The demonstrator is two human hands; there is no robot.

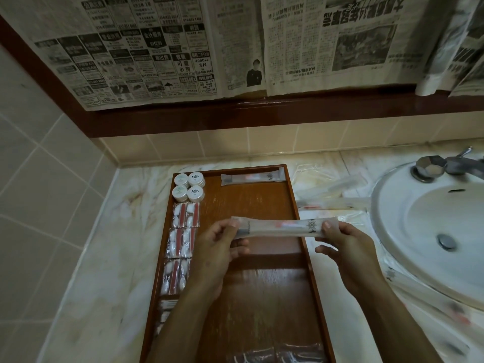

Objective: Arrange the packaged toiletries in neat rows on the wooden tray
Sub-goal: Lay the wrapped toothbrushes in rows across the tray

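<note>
Currently I hold one long sachet (284,227) level above the middle of the tray (262,284), stretched crosswise. My left hand (217,247) pinches its left end and my right hand (348,247) pinches its right end, the fingers of each curled round the wrapper and holding nothing else.

Step in hand, as I judge it: placing the long sachets in a row. One placed sachet (252,177) already lies flat against the far rim. The left column is filled: four round tubs (188,189) at the far corner, then swab packs (180,239) in pairs running toward me.

Next move, as I judge it:
1. Carry the sachet toward the far rim.
2. Lower it parallel to the placed sachet, just beside it.
3. Keep its left end short of the tubs.

Edges and room: the held sachet spans almost the full free width, so its right end must drop inside the right rim. The central wood is open. More loose sachets (335,203) wait on the surface (104,258) between tray and sink (419,231).
</note>
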